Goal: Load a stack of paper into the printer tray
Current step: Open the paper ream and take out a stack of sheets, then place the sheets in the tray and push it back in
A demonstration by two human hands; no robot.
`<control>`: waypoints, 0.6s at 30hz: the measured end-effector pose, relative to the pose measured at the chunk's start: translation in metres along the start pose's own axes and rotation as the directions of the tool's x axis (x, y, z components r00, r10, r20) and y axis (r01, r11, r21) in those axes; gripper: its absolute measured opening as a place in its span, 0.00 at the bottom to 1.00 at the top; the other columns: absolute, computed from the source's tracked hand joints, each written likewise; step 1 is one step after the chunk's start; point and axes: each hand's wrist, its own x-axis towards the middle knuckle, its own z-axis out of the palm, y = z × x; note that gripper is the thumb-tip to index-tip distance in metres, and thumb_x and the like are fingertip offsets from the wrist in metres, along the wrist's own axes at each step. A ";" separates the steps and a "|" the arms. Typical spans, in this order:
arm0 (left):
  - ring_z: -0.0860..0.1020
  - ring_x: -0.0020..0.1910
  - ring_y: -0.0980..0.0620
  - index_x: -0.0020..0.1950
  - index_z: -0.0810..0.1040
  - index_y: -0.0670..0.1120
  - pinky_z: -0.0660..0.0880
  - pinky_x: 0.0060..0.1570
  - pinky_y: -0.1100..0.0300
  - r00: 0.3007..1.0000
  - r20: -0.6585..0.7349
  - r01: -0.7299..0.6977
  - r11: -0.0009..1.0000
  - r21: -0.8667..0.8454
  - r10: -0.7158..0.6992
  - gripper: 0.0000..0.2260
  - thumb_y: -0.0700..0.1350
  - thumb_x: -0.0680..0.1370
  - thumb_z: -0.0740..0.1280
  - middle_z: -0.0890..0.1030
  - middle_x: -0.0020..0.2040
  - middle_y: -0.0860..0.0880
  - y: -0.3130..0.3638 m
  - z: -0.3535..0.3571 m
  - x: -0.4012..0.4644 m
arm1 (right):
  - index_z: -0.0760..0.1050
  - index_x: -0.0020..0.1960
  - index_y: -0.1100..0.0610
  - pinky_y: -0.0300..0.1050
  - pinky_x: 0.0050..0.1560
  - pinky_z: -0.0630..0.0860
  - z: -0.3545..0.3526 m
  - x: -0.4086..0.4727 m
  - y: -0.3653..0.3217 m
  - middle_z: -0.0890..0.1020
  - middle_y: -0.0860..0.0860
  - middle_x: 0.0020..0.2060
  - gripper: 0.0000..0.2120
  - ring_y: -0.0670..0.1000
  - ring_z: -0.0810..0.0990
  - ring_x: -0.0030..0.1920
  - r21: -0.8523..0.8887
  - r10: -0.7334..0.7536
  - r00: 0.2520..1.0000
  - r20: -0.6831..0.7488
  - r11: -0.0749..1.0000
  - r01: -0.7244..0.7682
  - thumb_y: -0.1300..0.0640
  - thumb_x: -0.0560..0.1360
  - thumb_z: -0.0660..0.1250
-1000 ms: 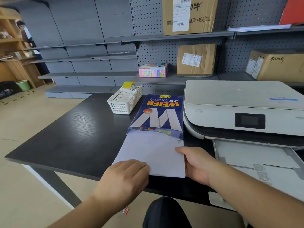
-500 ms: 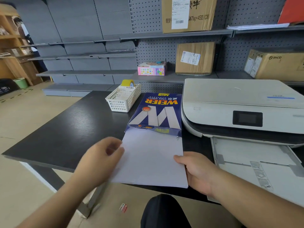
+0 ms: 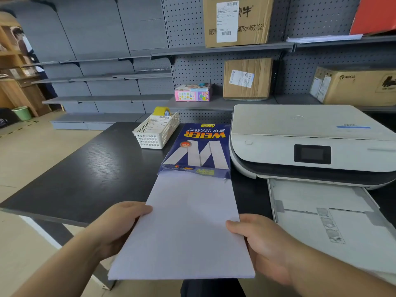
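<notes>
A white stack of paper [image 3: 188, 224] sticks most of the way out of a blue WEIER wrapper [image 3: 199, 148] lying on the black table [image 3: 85, 172]. My left hand [image 3: 120, 226] grips the stack's left edge and my right hand [image 3: 259, 243] grips its right edge. The stack's near end hangs past the table's front edge. To the right stands a white printer [image 3: 300, 133] with its paper tray [image 3: 325, 213] pulled out toward me, and the tray looks to hold no paper.
A white mesh basket [image 3: 156, 133] with labels and a yellow tape roll [image 3: 162, 111] sits behind the wrapper. Grey pegboard shelves [image 3: 214, 101] behind the table carry cardboard boxes and a pink box. Open floor lies to the left.
The paper stack has slid further out of the wrapper toward me. My left hand moved from on top of the stack to gripping its left edge.
</notes>
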 end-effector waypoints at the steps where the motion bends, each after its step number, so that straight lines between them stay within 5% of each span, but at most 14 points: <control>1: 0.82 0.55 0.29 0.55 0.82 0.33 0.76 0.61 0.34 1.000 0.005 -0.016 1.000 0.012 0.016 0.13 0.41 0.82 0.63 0.85 0.52 0.33 0.000 0.000 -0.005 | 0.83 0.55 0.66 0.53 0.54 0.82 -0.001 -0.004 -0.001 0.88 0.59 0.50 0.12 0.59 0.86 0.53 -0.001 -0.004 1.000 0.012 1.000 0.005 0.66 0.81 0.60; 8: 0.82 0.50 0.28 0.54 0.81 0.33 0.77 0.53 0.40 0.994 0.011 -0.106 0.994 0.028 0.105 0.12 0.40 0.81 0.63 0.85 0.51 0.32 0.002 0.000 -0.047 | 0.84 0.52 0.68 0.45 0.41 0.82 -0.014 -0.029 -0.001 0.88 0.61 0.48 0.12 0.57 0.87 0.45 -0.121 -0.030 0.997 0.076 0.992 0.039 0.64 0.80 0.62; 13: 0.79 0.43 0.37 0.50 0.80 0.33 0.71 0.47 0.48 0.982 0.056 -0.182 0.983 -0.007 0.182 0.11 0.42 0.77 0.69 0.82 0.52 0.28 0.009 0.004 -0.073 | 0.86 0.47 0.62 0.52 0.57 0.80 -0.027 -0.051 -0.006 0.88 0.57 0.47 0.10 0.58 0.87 0.50 -0.220 -0.109 0.990 0.089 0.967 0.127 0.56 0.76 0.70; 18: 0.78 0.40 0.40 0.47 0.81 0.35 0.73 0.42 0.51 0.960 0.104 -0.257 0.966 -0.021 0.258 0.10 0.43 0.74 0.71 0.84 0.48 0.31 0.017 0.022 -0.086 | 0.85 0.45 0.69 0.41 0.37 0.81 -0.052 -0.073 -0.015 0.87 0.63 0.45 0.07 0.56 0.88 0.41 -0.100 -0.152 0.982 0.112 0.981 0.164 0.66 0.76 0.70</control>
